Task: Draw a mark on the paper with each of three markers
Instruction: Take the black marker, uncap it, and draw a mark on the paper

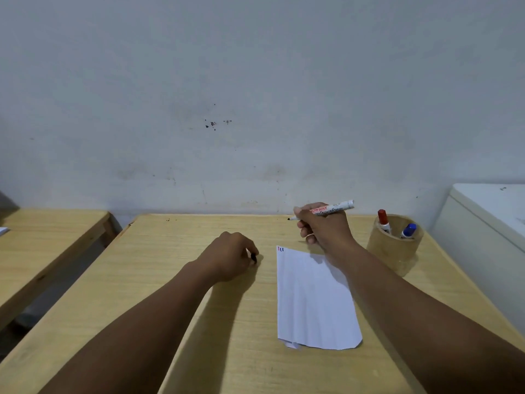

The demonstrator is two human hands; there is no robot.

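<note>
A white sheet of paper [314,300] lies on the wooden table [176,280], right of centre. Small red, blue and dark marks [280,249] sit at its far left corner. My right hand [324,226] is raised just beyond the paper's far edge, gripping an uncapped white marker [336,207] with its black tip pointing left. To the left of the paper my left hand [231,255] rests on the table, fingers curled around the marker's black cap [253,257]. A red-capped marker [383,220] and a blue-capped marker [408,230] stand in a brown cup [395,248].
The cup stands at the table's far right corner, close to my right wrist. A white cabinet [488,237] adjoins the table's right edge. A second wooden table [48,237] stands to the left across a gap. A stained white wall runs along the back.
</note>
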